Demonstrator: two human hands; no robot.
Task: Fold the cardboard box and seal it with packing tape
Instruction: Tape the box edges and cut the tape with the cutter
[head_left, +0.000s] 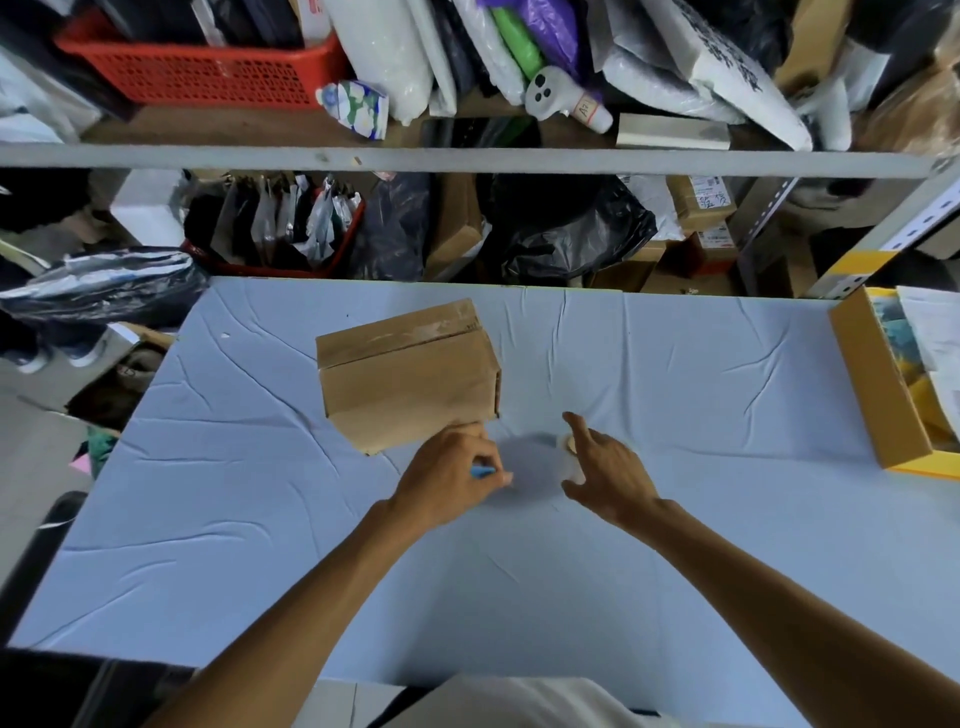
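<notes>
1. Our left hand (451, 475) is curled round a small blue tool (483, 472). Only the tip shows, so we can't tell cutter from pen. Our guess is a cutter, kept at hand for cutting tape.
2. The left knuckles sit just beside the near edge of the box (408, 379). We can't tell whether they touch it.
3. Our right hand (608, 470) is open with fingers spread, the index pointing away from us. It is over the tape roll (568, 446), which shows between index and thumb. We can't confirm a grip.
4. The roll is on the table (675, 395) just right of the box, within easy reach of that hand.
5. The box lies mid-table on the blue cloth with its flaps closed. A glossy tape strip (415, 325) runs along the top seam, so that seam looks sealed.
6. The near lower corner of the box looks uneven. It may be a loose flap, and the other seams are hidden.
7. Our read is that we're between taping passes and the next seam needs the roll in hand.
8. An open carton (878, 384) sits at the right table edge, well apart from the box.
</notes>
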